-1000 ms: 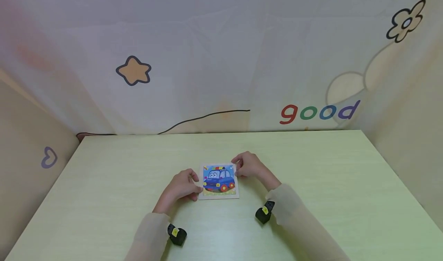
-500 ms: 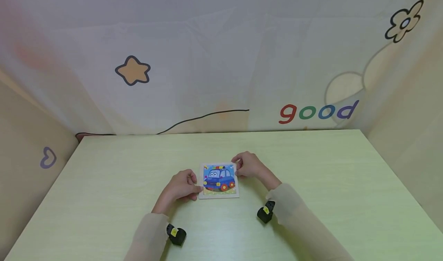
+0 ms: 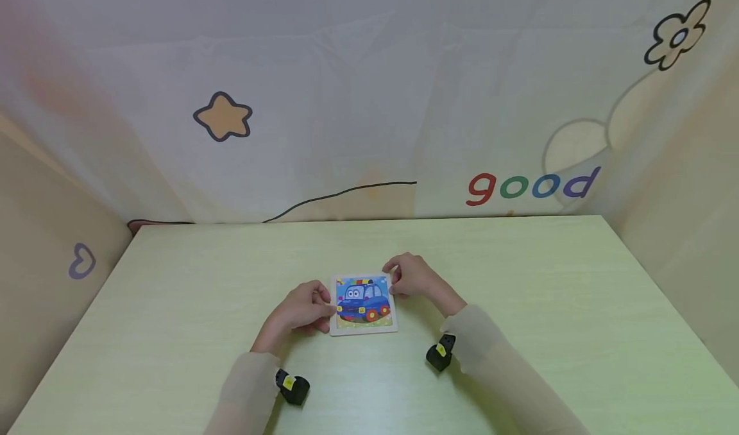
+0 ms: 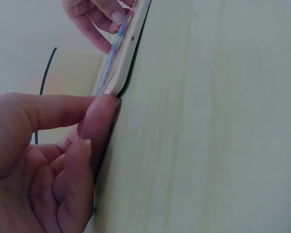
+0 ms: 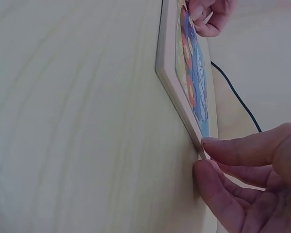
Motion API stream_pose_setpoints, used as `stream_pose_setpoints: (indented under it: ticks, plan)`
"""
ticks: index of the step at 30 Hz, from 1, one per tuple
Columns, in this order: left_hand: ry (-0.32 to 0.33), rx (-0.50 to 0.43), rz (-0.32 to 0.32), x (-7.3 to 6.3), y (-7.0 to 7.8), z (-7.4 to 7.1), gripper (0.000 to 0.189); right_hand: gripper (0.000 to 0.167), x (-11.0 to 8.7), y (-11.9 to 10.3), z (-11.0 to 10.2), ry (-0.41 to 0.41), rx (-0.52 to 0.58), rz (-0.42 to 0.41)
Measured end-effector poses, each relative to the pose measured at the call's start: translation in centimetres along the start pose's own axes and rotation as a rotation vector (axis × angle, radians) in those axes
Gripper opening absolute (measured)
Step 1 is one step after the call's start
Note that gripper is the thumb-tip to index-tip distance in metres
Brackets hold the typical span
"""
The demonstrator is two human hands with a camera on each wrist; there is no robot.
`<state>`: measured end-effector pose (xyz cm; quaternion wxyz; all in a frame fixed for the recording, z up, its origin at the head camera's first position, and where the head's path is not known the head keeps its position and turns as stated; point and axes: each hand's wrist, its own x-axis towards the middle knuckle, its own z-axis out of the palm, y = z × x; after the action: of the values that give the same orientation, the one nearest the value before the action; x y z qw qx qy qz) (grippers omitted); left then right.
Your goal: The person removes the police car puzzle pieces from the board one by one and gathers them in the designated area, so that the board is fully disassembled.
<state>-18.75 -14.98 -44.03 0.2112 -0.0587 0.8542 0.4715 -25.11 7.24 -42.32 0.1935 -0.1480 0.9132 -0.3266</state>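
Note:
A square picture puzzle (image 3: pixel 363 332) with a pale frame and a blue cartoon car on it is between my hands near the table's middle. My left hand (image 3: pixel 302 307) pinches its left edge between thumb and fingers; the left wrist view shows the fingertips (image 4: pixel 103 109) at the frame's rim. At the far right corner, my right hand (image 3: pixel 417 276) pinches the frame, as the thumb and finger in the right wrist view show. A dark line runs beneath the puzzle's edge (image 4: pixel 123 60); whether the board touches the table there I cannot tell.
The pale wooden table (image 3: pixel 519 281) stretches out on all sides of the puzzle. A printed cloth backdrop (image 3: pixel 346 101) stands along the table's far edge. Black cameras sit at the wrists, the left one (image 3: pixel 294 389) and the right one (image 3: pixel 441 353).
The puzzle has shifted slightly left and toward me, with both hands following it. Their pinch on its edges looks the same. The head view itself has moved a little.

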Motion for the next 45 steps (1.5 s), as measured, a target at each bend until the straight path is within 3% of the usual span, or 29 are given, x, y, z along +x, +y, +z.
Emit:
stream_pose_setpoints:
  ticks: [7,13,23,31,45]
  plan:
    - [0.004,-0.02,0.033,0.5,0.0,-0.4,0.022,0.038,0.3,-0.4,0.2,-0.009,-0.033,-0.019]
    - [-0.038,-0.037,0.046,0.6,-0.1,-0.7,0.034,0.038,0.9,-1.4,1.0,0.031,-0.141,-0.132]
    - [-0.076,-0.063,0.08,1.2,-0.9,-0.9,0.038,0.029,2.9,-3.6,2.7,-0.084,-0.123,-0.281]
    - [-0.09,-0.071,0.095,1.1,-0.8,-1.0,0.039,0.018,3.8,-4.7,3.0,-0.106,-0.168,-0.273]
    - [-0.061,-0.051,0.061,1.0,-0.4,-0.9,0.039,0.024,4.6,-4.9,3.0,-0.134,-0.177,-0.278]
